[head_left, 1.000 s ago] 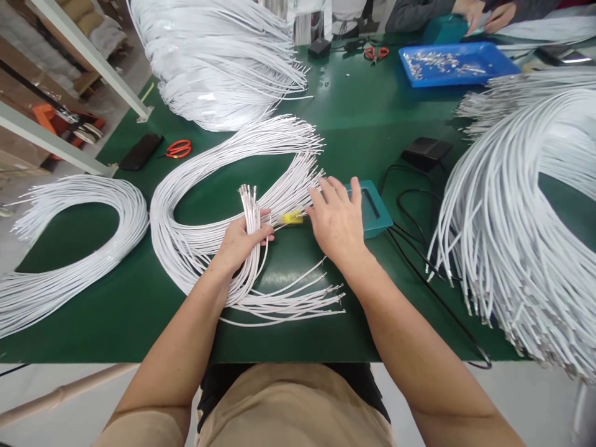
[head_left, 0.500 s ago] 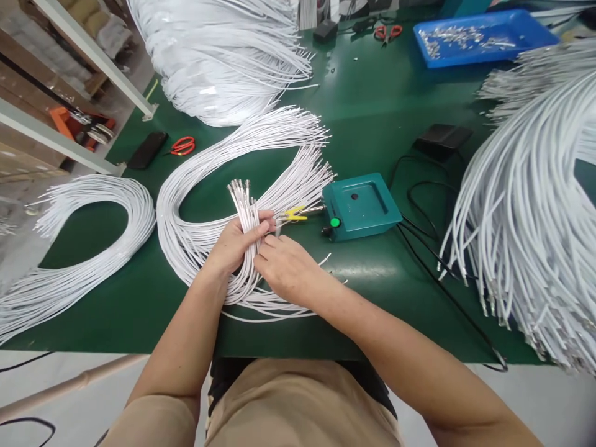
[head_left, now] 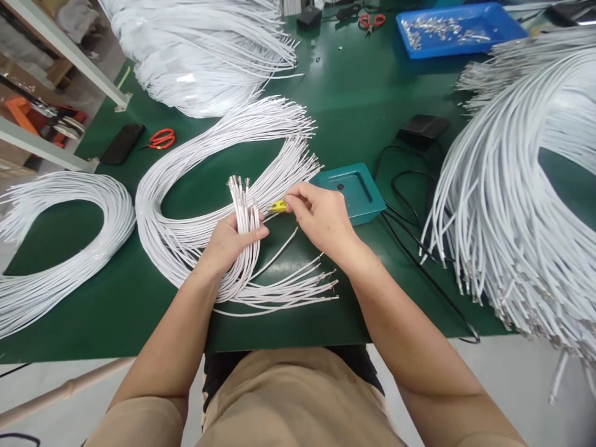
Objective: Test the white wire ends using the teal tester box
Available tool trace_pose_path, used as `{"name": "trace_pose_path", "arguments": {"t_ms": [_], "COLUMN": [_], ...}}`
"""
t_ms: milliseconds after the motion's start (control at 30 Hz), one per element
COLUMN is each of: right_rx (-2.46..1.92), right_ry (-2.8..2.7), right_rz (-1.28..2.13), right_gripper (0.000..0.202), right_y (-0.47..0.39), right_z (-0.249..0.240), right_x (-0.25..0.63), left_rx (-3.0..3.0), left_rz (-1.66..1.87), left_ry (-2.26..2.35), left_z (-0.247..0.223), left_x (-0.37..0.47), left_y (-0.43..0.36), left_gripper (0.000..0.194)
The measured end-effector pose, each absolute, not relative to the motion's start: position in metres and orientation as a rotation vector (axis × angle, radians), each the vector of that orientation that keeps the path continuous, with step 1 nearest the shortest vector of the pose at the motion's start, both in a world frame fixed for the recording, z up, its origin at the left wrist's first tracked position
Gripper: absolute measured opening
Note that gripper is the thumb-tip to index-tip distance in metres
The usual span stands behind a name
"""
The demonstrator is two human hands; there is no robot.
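Observation:
My left hand [head_left: 229, 241] is wrapped round a bundle of white cables [head_left: 243, 217], whose metal-tipped ends point up. My right hand [head_left: 321, 214] is closed beside the yellow clip [head_left: 278, 206]; what its fingertips pinch is too small to make out. The clip is at the left side of the teal box [head_left: 351, 189], which my right hand partly covers. A large loop of white cables [head_left: 153, 180] lies behind and left of my left hand. Loose cable ends [head_left: 298, 292] fan out to the right below my hands.
More white cables lie at left [head_left: 112, 217], at the back [head_left: 200, 56] and at right [head_left: 503, 161]. A blue tray [head_left: 460, 49] holds small metal parts. Red-handled scissors [head_left: 162, 138], a phone [head_left: 123, 144], a black pedal [head_left: 423, 129] and black cords are on the green table [head_left: 139, 310].
My right hand has moved from the bundle up and right to beside the yellow clip. My left hand still holds the bundle. The whole view has shifted slightly.

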State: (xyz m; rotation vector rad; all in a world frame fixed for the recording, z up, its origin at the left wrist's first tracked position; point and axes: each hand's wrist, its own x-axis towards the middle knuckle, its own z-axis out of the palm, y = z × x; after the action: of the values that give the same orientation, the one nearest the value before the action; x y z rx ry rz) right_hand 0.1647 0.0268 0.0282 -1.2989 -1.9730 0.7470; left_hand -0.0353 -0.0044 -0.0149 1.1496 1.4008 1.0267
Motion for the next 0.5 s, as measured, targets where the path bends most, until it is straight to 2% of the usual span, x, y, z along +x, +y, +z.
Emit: {"name": "trace_pose_path", "arguments": {"t_ms": [200, 400, 500], "right_rx": [-1.26, -1.37, -1.354], "right_ry": [-2.581, -2.799, -2.832], "right_rz": [0.239, 0.246, 0.262], "right_gripper": [0.021, 0.016, 0.019], "right_y": [0.019, 0.016, 0.016], "right_z": [0.022, 0.029, 0.031], "right_x": [0.158, 0.151, 0.151], "left_rx": [1.565, 1.718, 1.759], "left_rz": [0.731, 0.493, 0.447], "left_ry": [1.549, 1.525, 1.513], "left_z": [-0.011, -0.007, -0.006], "left_x": [-0.016, -0.007, -0.007], "left_y": [-0.012, -0.016, -0.017], "left_gripper": [0.031, 0.038, 0.034]}}
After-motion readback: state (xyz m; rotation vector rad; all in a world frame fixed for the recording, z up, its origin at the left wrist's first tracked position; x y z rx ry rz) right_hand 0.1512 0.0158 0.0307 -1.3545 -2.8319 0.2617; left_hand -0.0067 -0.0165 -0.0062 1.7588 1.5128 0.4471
